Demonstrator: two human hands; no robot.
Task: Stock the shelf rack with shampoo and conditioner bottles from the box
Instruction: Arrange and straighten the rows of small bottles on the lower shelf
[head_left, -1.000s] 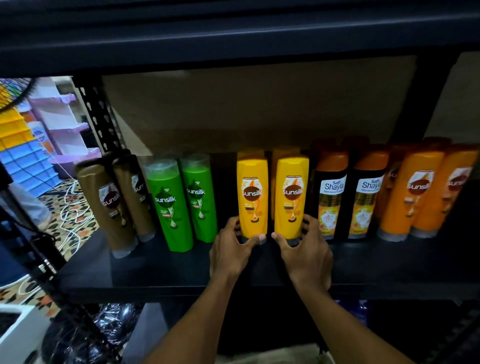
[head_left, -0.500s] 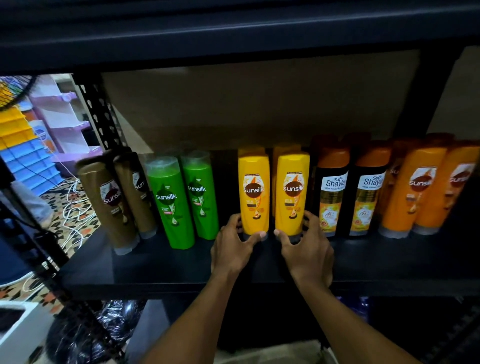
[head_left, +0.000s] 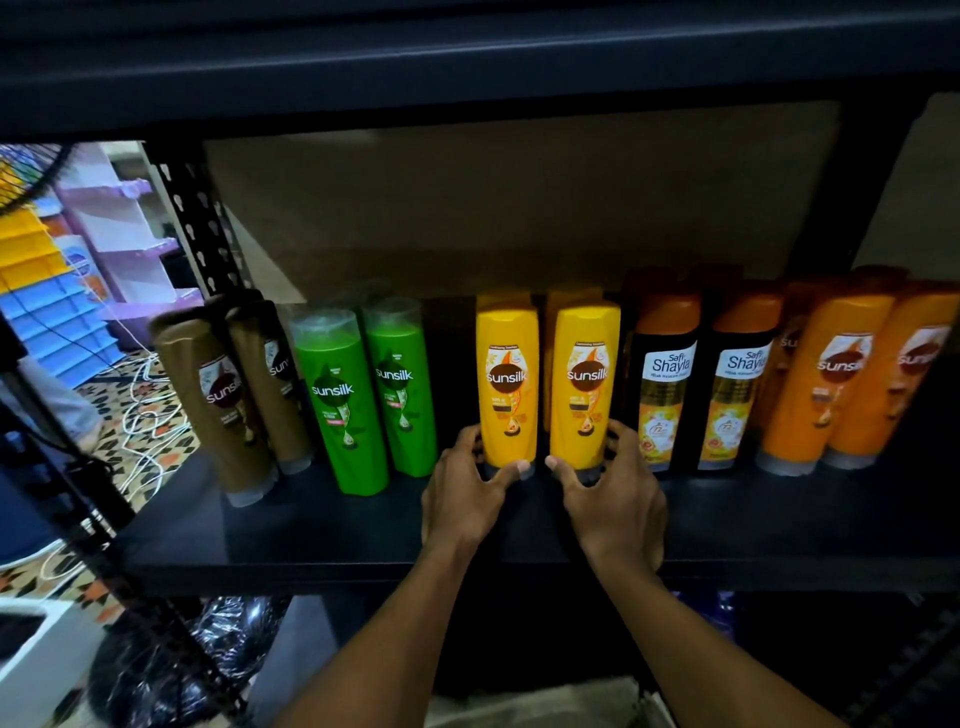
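Yellow shampoo bottles, a pair, stand upright mid-frame on the black shelf, between green bottles to the left and black bottles to the right. The left hand grips the base of one, the right hand the base of the other, fingers curled round. This looks like the setting-down step; next each hand must release without tipping its bottle, then fetch more.

At far left, white cables lie on a patterned floor. Behind them are a purple stand, yellow bins and blue bins. A black bag sits lower left.
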